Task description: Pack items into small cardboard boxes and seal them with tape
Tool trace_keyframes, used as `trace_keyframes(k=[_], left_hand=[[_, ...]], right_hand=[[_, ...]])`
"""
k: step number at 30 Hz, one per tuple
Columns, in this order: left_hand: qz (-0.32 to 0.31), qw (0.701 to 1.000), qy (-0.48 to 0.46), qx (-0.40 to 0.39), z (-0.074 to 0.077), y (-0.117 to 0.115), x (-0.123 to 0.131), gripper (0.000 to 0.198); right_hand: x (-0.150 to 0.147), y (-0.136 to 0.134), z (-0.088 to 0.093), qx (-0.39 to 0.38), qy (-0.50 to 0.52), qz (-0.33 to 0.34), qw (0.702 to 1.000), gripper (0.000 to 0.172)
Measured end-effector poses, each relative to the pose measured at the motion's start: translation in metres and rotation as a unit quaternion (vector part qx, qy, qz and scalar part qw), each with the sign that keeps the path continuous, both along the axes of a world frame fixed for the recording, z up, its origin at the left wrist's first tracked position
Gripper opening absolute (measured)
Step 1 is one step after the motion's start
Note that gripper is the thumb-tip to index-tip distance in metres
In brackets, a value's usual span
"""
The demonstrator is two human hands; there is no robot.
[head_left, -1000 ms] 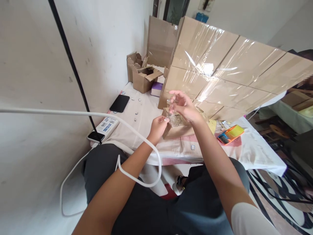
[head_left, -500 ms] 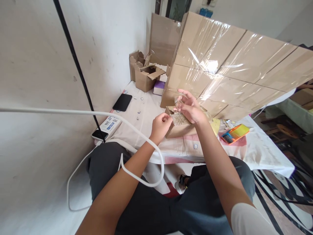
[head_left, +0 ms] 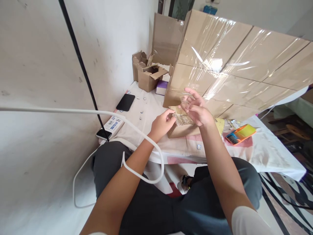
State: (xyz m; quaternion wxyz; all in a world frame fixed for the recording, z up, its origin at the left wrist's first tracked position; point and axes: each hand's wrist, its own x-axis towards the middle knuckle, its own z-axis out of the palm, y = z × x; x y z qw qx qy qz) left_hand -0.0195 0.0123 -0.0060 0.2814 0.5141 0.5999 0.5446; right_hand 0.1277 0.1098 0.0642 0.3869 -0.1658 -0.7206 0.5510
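Note:
My right hand (head_left: 197, 109) is held over a small open cardboard box (head_left: 184, 126) on the table and pinches a small clear plastic bag (head_left: 184, 101) between thumb and fingers, the other fingers spread. My left hand (head_left: 162, 124) is at the box's left edge, with its fingers pinched on the bag's lower edge or on the box flap; I cannot make out which. The box holds a stack of small flat packets.
A large stack of plastic-wrapped cartons (head_left: 234, 71) stands right behind the box. Open small cartons (head_left: 148, 76), a purple box (head_left: 162, 87), a black phone (head_left: 125, 102), a power strip (head_left: 111, 125) and an orange cutter (head_left: 241, 133) lie on the cloth-covered table (head_left: 269, 153). A white cable (head_left: 137, 130) crosses my left arm.
My hands have come closer together over the box. The left hand has moved from beside the box up to the bag's edge, and the view has shifted slightly.

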Motion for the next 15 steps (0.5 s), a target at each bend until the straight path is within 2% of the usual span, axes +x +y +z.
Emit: trace_keyframes(k=[5, 11, 15], left_hand=[[-0.002, 0.999, 0.035, -0.010, 0.006, -0.005, -0.007, 0.027], [-0.004, 1.000, -0.008, -0.003, -0.001, -0.007, -0.002, 0.037], [0.016, 0.999, 0.037, 0.001, -0.005, -0.010, 0.005, 0.050]], right_hand=[[-0.008, 0.004, -0.002, 0.010, -0.050, 0.029, 0.998, 0.062], [-0.017, 0.013, -0.023, 0.093, -0.108, -0.007, 0.990, 0.061], [-0.016, 0.015, -0.029, 0.109, -0.122, 0.001, 0.986, 0.062]])
